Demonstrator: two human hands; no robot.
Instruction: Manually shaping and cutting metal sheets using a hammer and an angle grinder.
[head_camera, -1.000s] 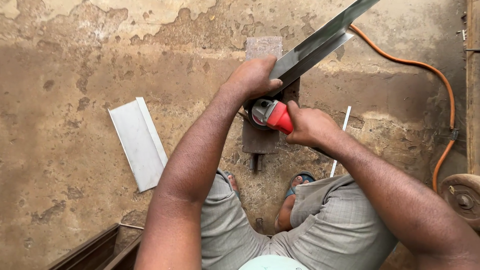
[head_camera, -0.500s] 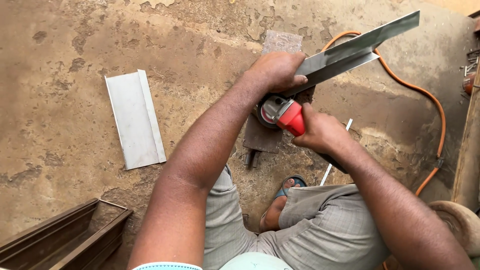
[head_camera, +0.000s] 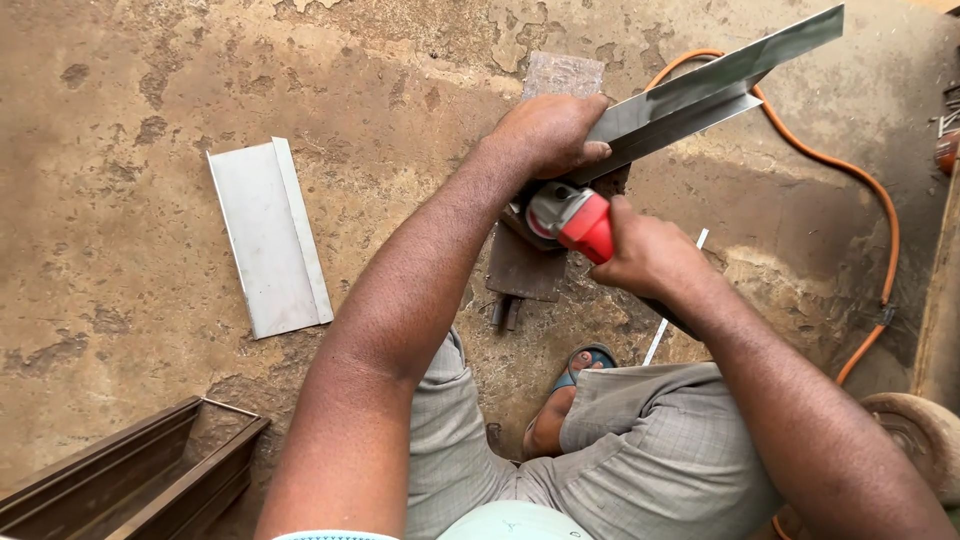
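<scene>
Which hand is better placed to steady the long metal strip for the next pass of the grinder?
The left. The left hand already presses on the metal strip where it crosses the block, while the right hand is wrapped around the red angle grinder.

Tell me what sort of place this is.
Probably a small metalworking shop with work done on the ground. The left hand pins a long metal strip while the right hand grips a red grinder; an orange cable crosses the worn concrete floor.
</scene>
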